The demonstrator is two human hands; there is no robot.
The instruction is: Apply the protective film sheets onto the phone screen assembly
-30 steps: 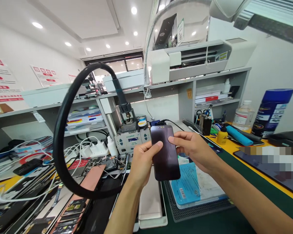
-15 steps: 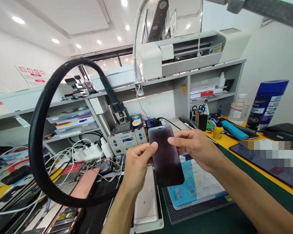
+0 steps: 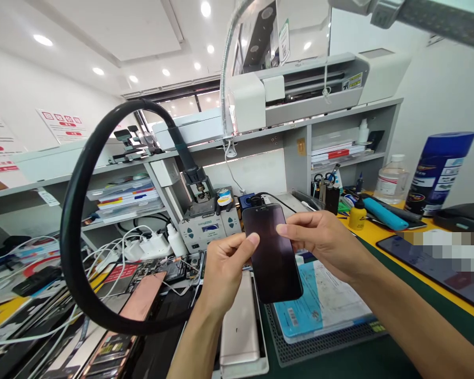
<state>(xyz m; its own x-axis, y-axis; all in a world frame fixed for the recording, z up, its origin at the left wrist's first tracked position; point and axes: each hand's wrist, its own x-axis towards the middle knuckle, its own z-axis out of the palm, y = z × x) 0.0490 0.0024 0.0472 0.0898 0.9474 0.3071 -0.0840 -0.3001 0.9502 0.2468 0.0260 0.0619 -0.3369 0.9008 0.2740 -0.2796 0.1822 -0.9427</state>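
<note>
A dark phone [image 3: 274, 263] is held up in front of me, its black glass side facing me and its top leaning slightly left. My left hand [image 3: 227, 263] grips its left edge, thumb on the glass and fingers behind. On the right edge, near the top, my right hand [image 3: 314, 239] pinches it between thumb and fingers. The fingertips behind the phone are hidden. Below it lies a blue and white packet [image 3: 312, 300] on a dark ribbed mat [image 3: 284, 352]. To the left of the packet rests a pale gold phone back [image 3: 240, 326].
A thick black hose [image 3: 69, 231] loops at left from a hot-air station [image 3: 205, 231]. Phone parts and white cables crowd the left bench. At right stand a blue spray can [image 3: 438, 173], a clear bottle [image 3: 391, 179] and a yellow bottle [image 3: 357, 216] near a dark tablet [image 3: 430, 268].
The phone has tilted a little, its lower end swinging right and nearer to me. Both hands keep their hold on it. My view has shifted slightly.
</note>
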